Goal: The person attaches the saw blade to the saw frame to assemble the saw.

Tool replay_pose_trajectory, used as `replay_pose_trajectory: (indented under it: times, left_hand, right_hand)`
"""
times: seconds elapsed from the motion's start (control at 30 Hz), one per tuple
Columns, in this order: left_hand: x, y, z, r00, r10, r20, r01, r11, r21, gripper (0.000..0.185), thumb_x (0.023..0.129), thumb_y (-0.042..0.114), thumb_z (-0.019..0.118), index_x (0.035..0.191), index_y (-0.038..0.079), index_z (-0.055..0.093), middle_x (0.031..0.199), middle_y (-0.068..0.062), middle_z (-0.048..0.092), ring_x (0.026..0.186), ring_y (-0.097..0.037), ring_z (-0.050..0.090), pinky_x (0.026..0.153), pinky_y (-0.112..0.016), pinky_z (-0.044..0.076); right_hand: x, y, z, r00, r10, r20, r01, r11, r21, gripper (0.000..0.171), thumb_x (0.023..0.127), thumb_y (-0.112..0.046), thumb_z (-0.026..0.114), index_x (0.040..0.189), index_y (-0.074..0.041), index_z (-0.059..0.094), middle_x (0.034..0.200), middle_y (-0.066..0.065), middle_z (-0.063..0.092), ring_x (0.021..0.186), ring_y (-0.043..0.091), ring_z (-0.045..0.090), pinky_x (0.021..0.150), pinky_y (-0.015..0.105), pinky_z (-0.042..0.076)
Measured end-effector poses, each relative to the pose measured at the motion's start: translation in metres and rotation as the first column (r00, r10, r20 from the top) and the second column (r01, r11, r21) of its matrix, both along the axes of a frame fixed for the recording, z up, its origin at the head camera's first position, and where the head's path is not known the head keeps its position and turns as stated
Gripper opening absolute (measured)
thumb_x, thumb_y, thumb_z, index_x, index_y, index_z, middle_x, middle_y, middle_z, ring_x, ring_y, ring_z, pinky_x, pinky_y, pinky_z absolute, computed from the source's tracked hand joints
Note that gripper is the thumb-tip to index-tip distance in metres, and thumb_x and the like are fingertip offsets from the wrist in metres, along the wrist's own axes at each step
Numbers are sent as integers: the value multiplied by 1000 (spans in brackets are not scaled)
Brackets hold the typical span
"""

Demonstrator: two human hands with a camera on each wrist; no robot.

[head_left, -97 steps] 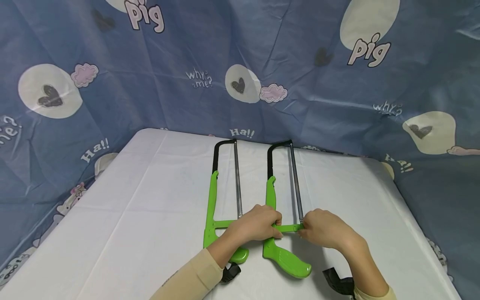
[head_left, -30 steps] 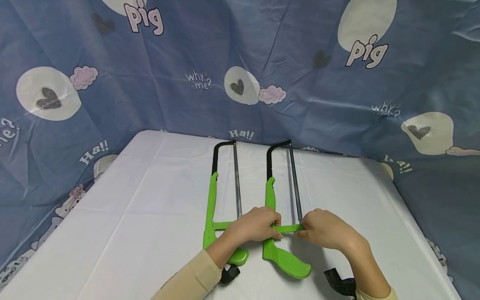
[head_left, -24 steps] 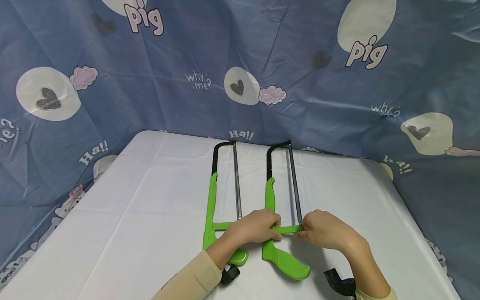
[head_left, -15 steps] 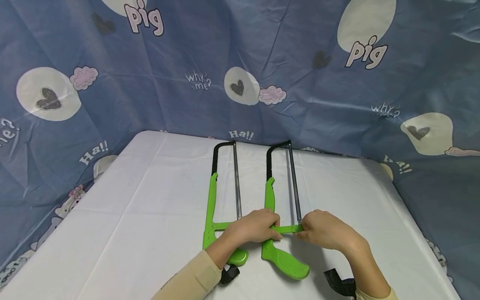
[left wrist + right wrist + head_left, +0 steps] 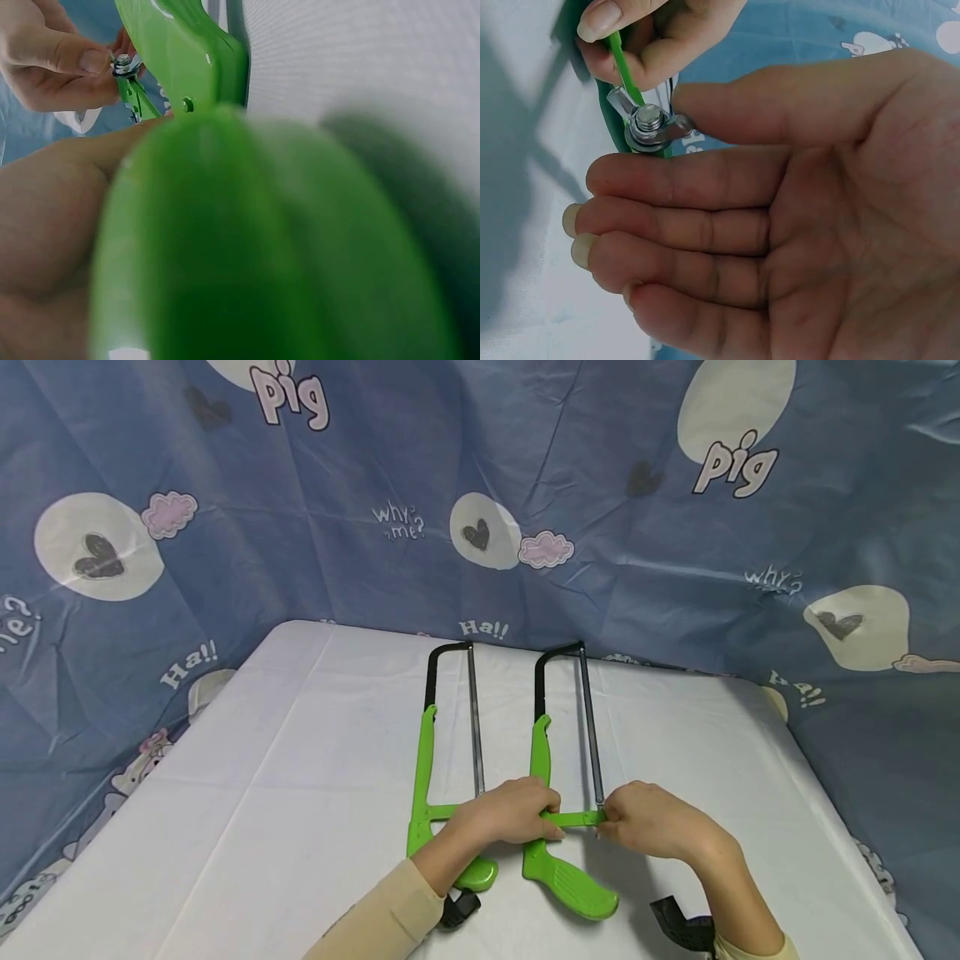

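second hacksaw (image 5: 450, 760) just left; bare tablecloth (image 5: 285, 793) beyond

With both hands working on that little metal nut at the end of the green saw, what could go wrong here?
The right hand pinches the wing nut with thumb and forefinger only, so its grip may slip. That nut sits at the blade end, so slipping fingers could meet the teeth. The left hand grips only the thin green bar; the right saw might twist on the white table.

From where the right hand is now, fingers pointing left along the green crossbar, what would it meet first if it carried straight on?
Most likely the left hand, which grips the same green crossbar just beyond the wing nut that the right hand is pinching. The gap between the hands looks small, though depth is hard to judge.
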State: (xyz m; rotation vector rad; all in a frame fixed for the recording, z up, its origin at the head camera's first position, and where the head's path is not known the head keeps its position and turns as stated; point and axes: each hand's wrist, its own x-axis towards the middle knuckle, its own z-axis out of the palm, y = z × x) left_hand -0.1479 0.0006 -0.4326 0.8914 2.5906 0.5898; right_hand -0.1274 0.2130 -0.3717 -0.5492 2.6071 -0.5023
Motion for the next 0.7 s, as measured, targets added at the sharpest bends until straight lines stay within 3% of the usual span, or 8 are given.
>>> replay_pose_trajectory:
  times: [0.27,0.57,0.7]
  left_hand:
    - [-2,0,0,1000,0,13,-1,1000,25,27,90,37,73,76,21,56,81,8,48,74,-6,42,66,-20,36]
    - [-1,-1,2,1000,5,24,-6,999,38,29,90,34,72,73,20,54,78,8,46,71,-6,41,64,-20,35]
    - [-2,-2,2,1000,1,24,-2,999,42,29,91,34,72,73,20,55,77,8,46,71,-6,41,63,-20,35]
  right_hand:
    - [-1,4,1,999,51,-9,-51,999,-2,22,86,-6,58,66,-13,62,56,-10,37,52,7,34,50,22,28]
    - [-1,4,2,993,98,-62,-98,995,-4,37,83,0,59,58,-22,43,55,-11,30,52,5,29,50,21,24]
    - [-1,3,1,994,88,-68,-88,996,3,37,82,0,63,57,-21,46,55,-11,30,52,5,29,50,21,24]
